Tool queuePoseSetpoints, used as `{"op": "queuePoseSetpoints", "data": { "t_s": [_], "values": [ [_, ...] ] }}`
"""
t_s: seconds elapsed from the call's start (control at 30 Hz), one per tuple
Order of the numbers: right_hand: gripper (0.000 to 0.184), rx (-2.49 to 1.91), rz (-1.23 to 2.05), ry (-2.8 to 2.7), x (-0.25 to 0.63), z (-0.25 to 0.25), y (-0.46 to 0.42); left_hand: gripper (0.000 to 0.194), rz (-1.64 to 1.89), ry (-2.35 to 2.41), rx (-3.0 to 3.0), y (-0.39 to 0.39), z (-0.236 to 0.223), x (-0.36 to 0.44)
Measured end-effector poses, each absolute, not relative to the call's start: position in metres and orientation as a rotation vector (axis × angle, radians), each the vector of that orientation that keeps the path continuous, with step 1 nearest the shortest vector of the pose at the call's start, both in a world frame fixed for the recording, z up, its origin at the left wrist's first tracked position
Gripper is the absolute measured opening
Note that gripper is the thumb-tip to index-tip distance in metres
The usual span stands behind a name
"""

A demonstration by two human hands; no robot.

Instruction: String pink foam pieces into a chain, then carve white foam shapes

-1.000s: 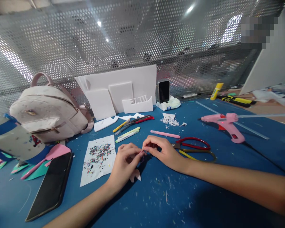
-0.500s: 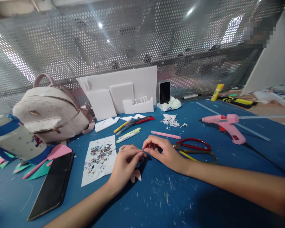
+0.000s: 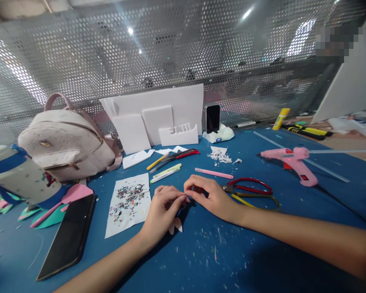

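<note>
My left hand (image 3: 164, 209) and my right hand (image 3: 212, 197) meet fingertip to fingertip over the blue table. Both are closed in a pinch; what sits between the fingertips is too small and hidden to make out. Just below my left hand shows a pale pink cut-out piece (image 3: 177, 225) with rounded lobes; whether it is held or lies on the table I cannot tell. Left of that hand is a white sheet (image 3: 112, 228) strewn with tiny coloured bits. Scissors with red and yellow handles (image 3: 253, 186) lie partly behind my right hand, and a pink pen (image 3: 213, 173) lies beyond it.
A pink glue gun (image 3: 293, 158) with a cable lies at right, near a glue stick (image 3: 281, 119). Left are a phone (image 3: 67, 238), a bottle (image 3: 24, 177) and a backpack (image 3: 70, 142). White foam boards (image 3: 186, 97), highlighters (image 3: 166, 173) and a cutter (image 3: 183, 154) are behind.
The view has shifted very slightly. Both hands stay pinched together in the same place, with hardly any finger movement.
</note>
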State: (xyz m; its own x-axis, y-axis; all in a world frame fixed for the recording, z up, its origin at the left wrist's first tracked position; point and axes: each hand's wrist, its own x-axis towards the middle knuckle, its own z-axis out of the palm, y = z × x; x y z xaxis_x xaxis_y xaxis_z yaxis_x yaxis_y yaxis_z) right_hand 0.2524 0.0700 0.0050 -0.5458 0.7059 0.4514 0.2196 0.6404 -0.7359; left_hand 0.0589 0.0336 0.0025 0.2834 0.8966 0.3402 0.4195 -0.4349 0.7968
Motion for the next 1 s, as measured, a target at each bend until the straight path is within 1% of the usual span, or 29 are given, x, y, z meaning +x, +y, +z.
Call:
{"op": "queuePoseSetpoints", "data": {
  "t_s": [0.27, 0.4, 0.5, 0.7, 1.0],
  "values": [
    [0.014, -0.722, 0.805, -2.079, 0.2526, 0.0072, 0.069, 0.025, 1.076, 1.183, 1.944, 0.0333, 0.0043, 0.0588],
    [0.012, -0.749, 0.8, -2.051, 0.2528, 0.0062, 0.0695, 0.016, 1.086, 1.231, 1.851, 0.0333, 0.0008, 0.0586],
    [0.013, -0.775, 0.806, -2.036, 0.2531, 0.0057, 0.0694, 0.014, 1.083, 1.255, 1.755, 0.033, -0.0021, 0.0586],
    [0.012, -0.786, 0.803, -2.04, 0.2529, 0.0045, 0.0697, 0.016, 1.086, 1.265, 1.665, 0.0335, -0.0034, 0.0585],
    [0.007, -0.769, 0.827, -2.043, 0.2524, 0.0029, 0.0719, 0.018, 1.094, 1.258, 1.66, 0.033, -0.0049, 0.0583]
  ]
}}
